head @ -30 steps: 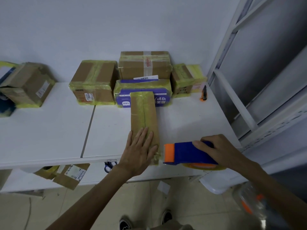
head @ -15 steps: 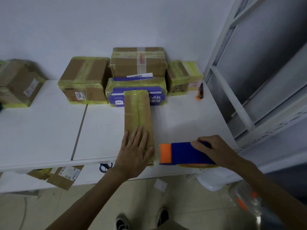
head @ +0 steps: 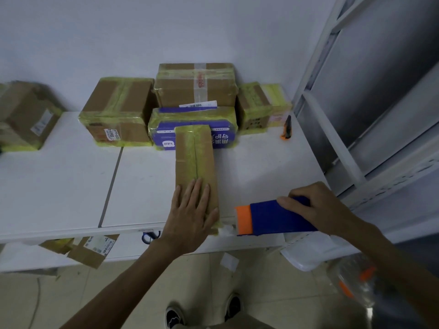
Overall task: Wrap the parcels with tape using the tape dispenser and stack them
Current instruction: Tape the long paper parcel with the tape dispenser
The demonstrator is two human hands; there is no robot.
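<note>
White table (head: 59, 186), taped parcels (head: 118, 110) lined up along the wall. The long parcel (head: 194, 157) lies lengthwise at the front edge. The blue-and-orange tape dispenser (head: 273, 219) sits just beside its near end, the right hand (head: 313, 207) gripping it, fingers curled round. The left hand (head: 187, 217) presses flat on the parcel, fingers straight.

parcel (head: 187, 162): matt cardboard, glossy tape (head: 202, 150) | dispenser (head: 273, 217): plastic, probably | table (head: 59, 186): smooth

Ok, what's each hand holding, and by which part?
The right hand grips the tape dispenser by its blue rear body. The left hand holds nothing, pressing flat on the long parcel at its near end.
</note>
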